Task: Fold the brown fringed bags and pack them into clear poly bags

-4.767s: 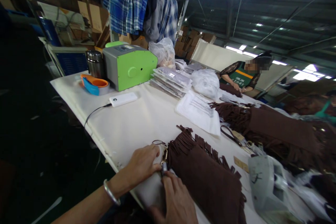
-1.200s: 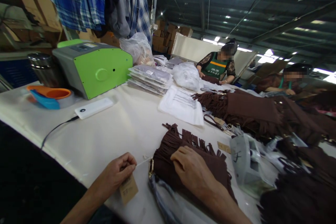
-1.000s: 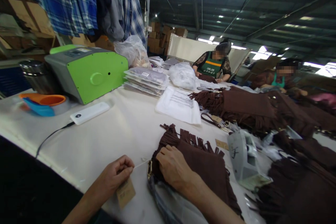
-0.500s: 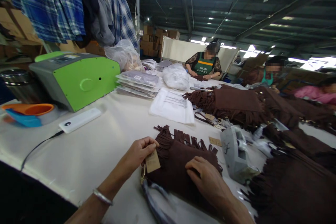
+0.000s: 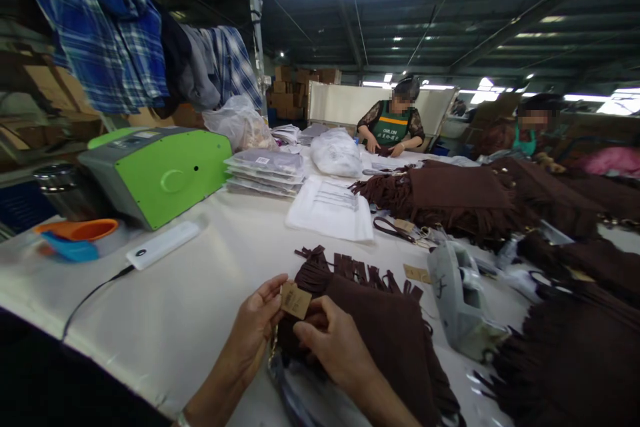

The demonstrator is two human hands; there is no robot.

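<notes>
My left hand (image 5: 257, 323) pinches the left edge of a small tan hang tag (image 5: 295, 300) between thumb and fingers. Close against the tag's right side, my right hand (image 5: 337, 343) has its thumb and fingertips bent together; whether anything is between them cannot be made out. Beneath both hands lies a dark brown fringed bag (image 5: 383, 327), flat on the white table. A gold clasp (image 5: 273, 343) and a plastic-wrapped strap (image 5: 293, 390) hang at its left side, partly hidden by my hands.
Right of the bag stands a grey tape dispenser (image 5: 457, 300). More brown fringed bags (image 5: 460, 190) are piled behind it. White plastic sheets (image 5: 330, 210), a green machine (image 5: 175, 173) and a white power bank (image 5: 164, 245) occupy the table. A co-worker (image 5: 393, 123) works at the far end.
My right hand has moved left from the bag's middle to the tag. My left hand has turned the tag so its printed face shows. The view has shifted slightly.
</notes>
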